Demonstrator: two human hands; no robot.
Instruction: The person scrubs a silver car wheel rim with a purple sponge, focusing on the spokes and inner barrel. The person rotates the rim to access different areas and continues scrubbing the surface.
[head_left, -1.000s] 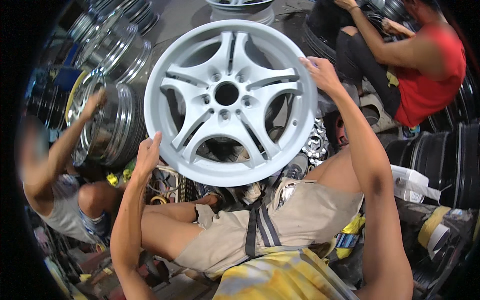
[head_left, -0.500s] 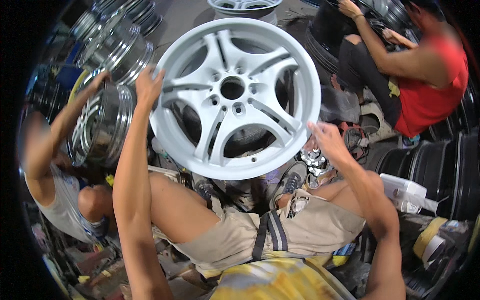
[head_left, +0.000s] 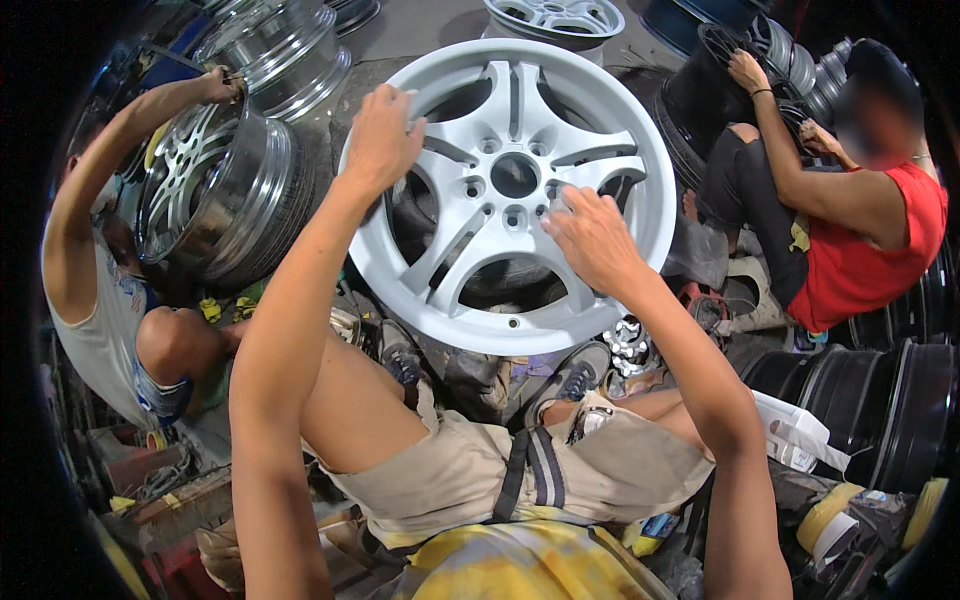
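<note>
A pale grey-white alloy wheel rim (head_left: 455, 325) with paired spokes stands tilted in front of my knees, its face toward me. My left hand (head_left: 385, 140) lies on the upper left of its outer lip, fingers bent and bunched; whether something small is in them I cannot make out. Over the right-hand spoke, close to the centre hole, my right hand (head_left: 592, 235) rests with its fingers apart and slightly blurred. Dark tyre rubber shows through the gaps between the spokes. The rim's underside is hidden.
At left, a person in a light sleeveless top (head_left: 75, 310) handles a chrome wheel (head_left: 235, 190). At right, another in a red top (head_left: 860, 260) works on a black wheel (head_left: 690, 100). Black rims (head_left: 840, 400), a white box (head_left: 785, 430) and a tape roll (head_left: 832, 520) lie at right.
Both my hands have moved inward from the rim's outer edge, the left onto the upper lip, the right onto a spoke near the hub. The rim sits further right in view and is turned slightly.
</note>
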